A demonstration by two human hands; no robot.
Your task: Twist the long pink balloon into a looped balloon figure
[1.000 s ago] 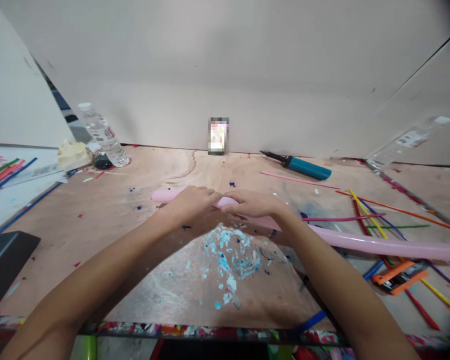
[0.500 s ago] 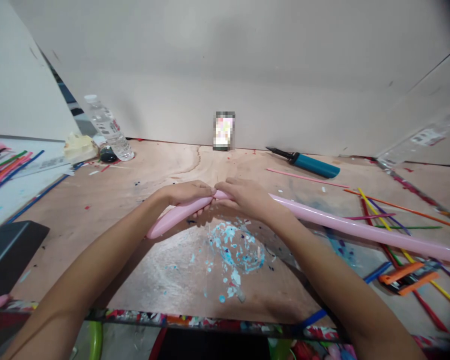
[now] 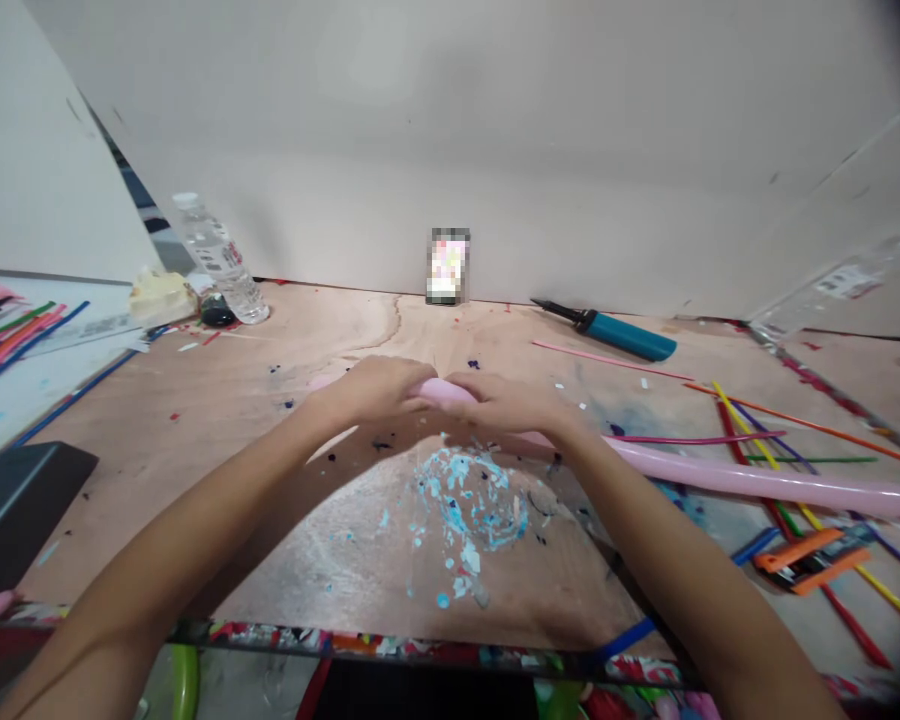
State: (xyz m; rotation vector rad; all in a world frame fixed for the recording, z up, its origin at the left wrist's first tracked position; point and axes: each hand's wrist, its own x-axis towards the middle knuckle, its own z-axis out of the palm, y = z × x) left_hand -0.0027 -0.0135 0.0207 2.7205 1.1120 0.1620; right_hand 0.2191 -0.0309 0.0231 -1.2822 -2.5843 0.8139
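Pink balloon [image 3: 690, 470]: long, inflated, lying crosswise over the wooden table [image 3: 307, 590], running from left of centre past the right edge of view. Far left, thin uninflated balloons [image 3: 16, 347] bunched on a white board [image 3: 52, 382]; nearer, a dark angular object [image 3: 30, 510]. Next, a pale yellow lump [image 3: 161, 298], then a clear bottle [image 3: 226, 262] with white cap. Left hand [image 3: 379, 390]: fingers curled round the pink balloon near its left end. Short bare stretch of pink between the hands. Behind, a pixelated upright rectangle [image 3: 448, 266]; nearer, light-blue flecks [image 3: 469, 560] on the table. Right hand [image 3: 510, 403]: wrapped on the same balloon, which passes beneath the forearm. Beyond, a blue hand pump [image 3: 630, 336], black nozzle pointing left. Far right, an orange-and-black tool [image 3: 814, 560] among crossed, thin coloured strips [image 3: 733, 432]; second bottle [image 3: 844, 285] behind.
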